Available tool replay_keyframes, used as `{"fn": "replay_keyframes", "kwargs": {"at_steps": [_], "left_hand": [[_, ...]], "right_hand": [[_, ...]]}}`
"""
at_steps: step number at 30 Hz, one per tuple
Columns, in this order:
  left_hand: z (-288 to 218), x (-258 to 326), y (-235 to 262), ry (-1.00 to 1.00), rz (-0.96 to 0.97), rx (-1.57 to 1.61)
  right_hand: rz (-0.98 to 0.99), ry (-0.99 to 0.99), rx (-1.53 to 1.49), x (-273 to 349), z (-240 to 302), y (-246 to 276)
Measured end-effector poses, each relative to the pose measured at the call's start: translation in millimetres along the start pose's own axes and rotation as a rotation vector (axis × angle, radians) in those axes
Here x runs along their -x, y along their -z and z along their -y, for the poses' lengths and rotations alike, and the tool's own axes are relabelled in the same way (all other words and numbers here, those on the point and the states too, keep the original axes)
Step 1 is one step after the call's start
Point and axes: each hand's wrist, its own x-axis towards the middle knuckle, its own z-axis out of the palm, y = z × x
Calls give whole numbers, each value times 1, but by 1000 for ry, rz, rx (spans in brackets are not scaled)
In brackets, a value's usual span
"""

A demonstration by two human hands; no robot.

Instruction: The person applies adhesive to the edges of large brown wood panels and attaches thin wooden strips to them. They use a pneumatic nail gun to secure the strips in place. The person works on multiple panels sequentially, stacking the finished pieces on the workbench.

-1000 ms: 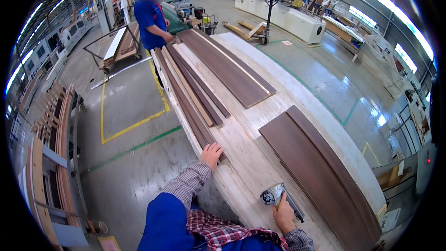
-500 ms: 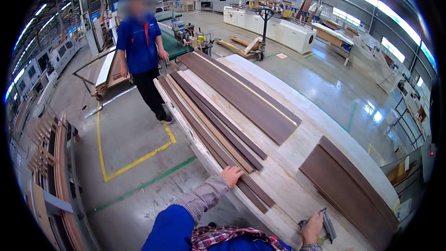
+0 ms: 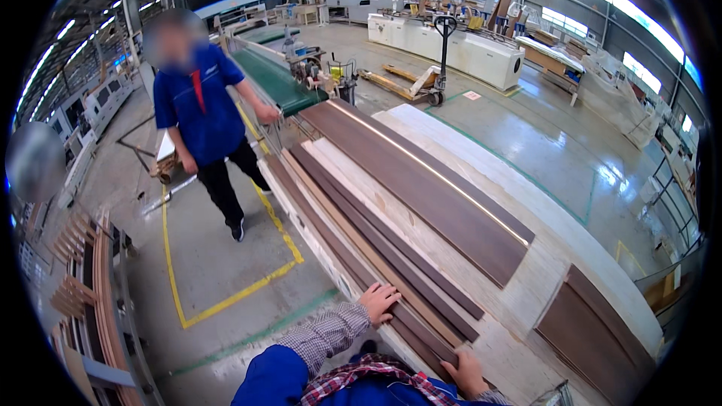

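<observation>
Long dark brown wooden strips [image 3: 331, 245] lie side by side along the near-left edge of the pale worktable [image 3: 519, 331]. A lighter brown strip [image 3: 353, 237] runs among them. Bent over the outer strips near their close end, my left hand [image 3: 378, 305] has its fingers closed on them. My right hand [image 3: 468, 373] grips the near end of the same strips, thumb on the left. Beside it, at the lower edge, lies a grey metal hand tool [image 3: 558, 394], mostly cut off.
A wide brown panel [image 3: 444, 203] with a shiny line and a shorter brown panel [image 3: 594, 331] lie farther right. A co-worker [image 3: 199, 105] in blue stands beyond the table's left side, near a green conveyor [image 3: 278, 79]. A pallet truck [image 3: 414, 83] stands behind; racked strips [image 3: 94, 308] are at left.
My right hand has let go of the grey tool and moved left onto the strip ends. My left hand stays on the strips. The co-worker has stepped nearer, and the view has shifted.
</observation>
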Motion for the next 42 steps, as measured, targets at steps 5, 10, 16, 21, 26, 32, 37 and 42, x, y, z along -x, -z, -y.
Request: {"fn": "replay_keyframes", "kwargs": {"at_steps": [5,10,16,21,26,32,37,42], "left_hand": [[91,-7,52,-81,-14,-56],[191,-39,68,-215,-128,-37],[257,-62,115,-410,115,96],[309,-115,151,-696,-15,8],[379,-232,156,-754,-94,21],[437,-358,132,-745,-110,-29],[461,-430,105,-709,-145,-113],[469,-445,92,-681,-83,-216]], "right_hand": [[-107,-67,11,-38,16,47],[69,-173,150,-80,27,90],[18,-251,128,-103,61,97],[-64,-268,148,-152,94,92],[-204,-152,301,-244,89,72],[-240,-191,296,-367,65,81],[-189,-258,258,-428,18,91],[-131,-232,236,-469,3,103]]}}
